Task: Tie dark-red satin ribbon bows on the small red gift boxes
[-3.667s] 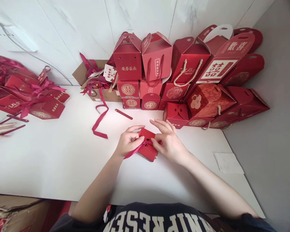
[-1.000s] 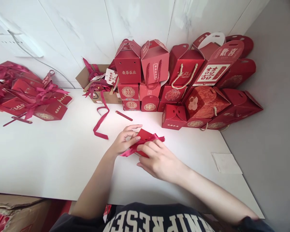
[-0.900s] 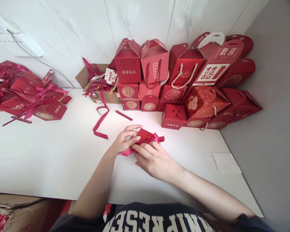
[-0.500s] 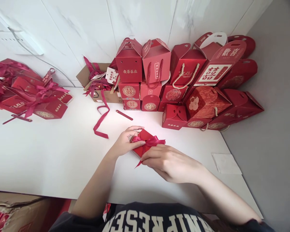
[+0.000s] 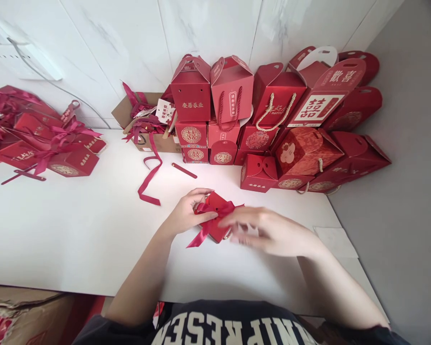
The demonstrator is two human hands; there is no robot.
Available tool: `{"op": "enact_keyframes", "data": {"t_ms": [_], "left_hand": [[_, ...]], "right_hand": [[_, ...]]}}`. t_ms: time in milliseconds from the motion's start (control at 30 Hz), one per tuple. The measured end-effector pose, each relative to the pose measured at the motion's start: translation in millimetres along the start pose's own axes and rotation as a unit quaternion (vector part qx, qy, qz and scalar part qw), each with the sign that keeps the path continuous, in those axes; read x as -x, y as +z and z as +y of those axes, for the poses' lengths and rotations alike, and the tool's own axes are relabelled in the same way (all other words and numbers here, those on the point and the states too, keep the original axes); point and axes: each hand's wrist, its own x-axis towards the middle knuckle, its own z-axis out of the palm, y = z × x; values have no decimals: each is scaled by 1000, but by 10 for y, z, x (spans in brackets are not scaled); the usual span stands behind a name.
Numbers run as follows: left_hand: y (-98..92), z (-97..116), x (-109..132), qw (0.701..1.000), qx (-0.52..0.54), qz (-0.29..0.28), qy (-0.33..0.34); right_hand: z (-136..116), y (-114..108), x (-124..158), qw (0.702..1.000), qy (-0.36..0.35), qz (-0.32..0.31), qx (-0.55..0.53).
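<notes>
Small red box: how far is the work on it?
Done: a ribbon bow is tied on the small red box, like the bowed boxes at far left. In hand: the left hand grips it; the blurred right hand is open beside it. Left: one loose ribbon lies on the table.

The small box (image 5: 216,232) is red, its ribbon (image 5: 200,237) crimson. Stacked boxes (image 5: 192,96) are red with gold emblems; the table (image 5: 75,230) is white.

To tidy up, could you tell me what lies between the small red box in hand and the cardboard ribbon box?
In the head view, a loose ribbon and a short red strip lie on the white table between them.
</notes>
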Motion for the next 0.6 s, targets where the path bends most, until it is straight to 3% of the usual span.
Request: {"op": "enact_keyframes", "data": {"t_ms": [67,133,267,467,600], "left_hand": [[-17,16,11,1000,0,-15,-8],[-31,22,17,1000,-1,-22,-21],[-36,12,18,999,1,-25,-40],[-25,-14,14,999,15,-24,-38],[-32,-3,10,999,13,-25,-22]], "right_hand": [[112,-35,-14,991,52,105,57],[234,-40,-23,979,91,139,118],[329,-44,1,980,104,86,149],[25,-52,119,977,85,93,170],[-131,67,157,982,85,-15,165]]}}
